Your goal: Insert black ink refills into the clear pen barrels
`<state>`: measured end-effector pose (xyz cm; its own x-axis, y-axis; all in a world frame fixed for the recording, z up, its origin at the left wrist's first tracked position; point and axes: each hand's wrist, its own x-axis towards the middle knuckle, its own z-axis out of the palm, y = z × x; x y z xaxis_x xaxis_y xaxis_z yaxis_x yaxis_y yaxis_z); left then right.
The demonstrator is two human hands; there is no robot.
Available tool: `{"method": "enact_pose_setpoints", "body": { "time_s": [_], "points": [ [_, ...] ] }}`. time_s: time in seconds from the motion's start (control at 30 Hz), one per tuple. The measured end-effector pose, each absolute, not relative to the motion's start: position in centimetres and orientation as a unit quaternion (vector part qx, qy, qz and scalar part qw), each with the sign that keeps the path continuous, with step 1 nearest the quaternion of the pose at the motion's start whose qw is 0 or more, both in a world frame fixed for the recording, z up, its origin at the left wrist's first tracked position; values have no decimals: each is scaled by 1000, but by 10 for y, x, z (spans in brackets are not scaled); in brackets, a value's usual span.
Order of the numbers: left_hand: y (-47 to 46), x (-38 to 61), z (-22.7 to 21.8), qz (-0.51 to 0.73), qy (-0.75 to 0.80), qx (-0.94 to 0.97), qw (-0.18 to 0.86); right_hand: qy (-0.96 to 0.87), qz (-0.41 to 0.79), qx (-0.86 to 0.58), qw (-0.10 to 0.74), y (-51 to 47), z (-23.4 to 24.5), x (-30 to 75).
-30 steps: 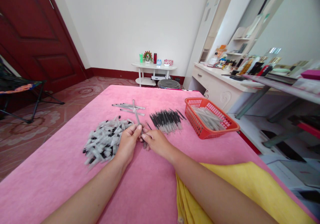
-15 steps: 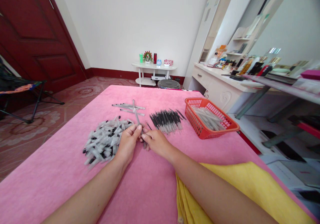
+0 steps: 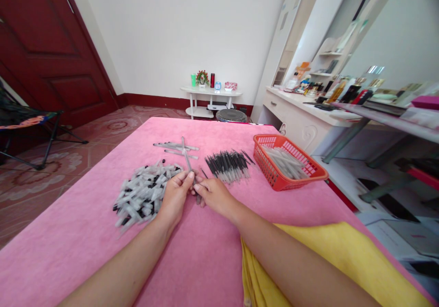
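Note:
My left hand [image 3: 176,190] is closed in a pinch round a clear pen barrel [image 3: 186,156], which points up and away from me. My right hand [image 3: 216,195] meets it at the barrel's near end, its thumb and fingers pressed together. A thin dark pen refill [image 3: 204,173] sticks out beside the right fingers; its other end is hidden. Left of my hands lies a heap of clear pen caps with black parts [image 3: 146,192]. Beyond the hands rest several loose pens [image 3: 174,147]. A bundle of dark-ended refills [image 3: 228,165] lies to the right.
A red-orange plastic basket [image 3: 291,184] with pale pen barrels [image 3: 284,161] stands at the right. Pink cloth [image 3: 202,261] covers the table. Yellow fabric [image 3: 318,238] lies under my right forearm. A dressing table [image 3: 295,115] stands beyond the right edge, a folding chair [image 3: 30,124] at left.

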<state>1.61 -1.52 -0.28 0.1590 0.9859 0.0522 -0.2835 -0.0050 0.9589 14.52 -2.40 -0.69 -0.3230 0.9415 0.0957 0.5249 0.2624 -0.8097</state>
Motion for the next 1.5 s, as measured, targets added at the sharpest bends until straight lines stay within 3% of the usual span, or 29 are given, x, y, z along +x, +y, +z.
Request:
{"method": "enact_pose_setpoints", "body": {
  "time_s": [1.5],
  "points": [
    [-15, 16, -4, 530, 373, 479, 591, -743, 335, -498, 296, -23, -6, 145]
  ]
}}
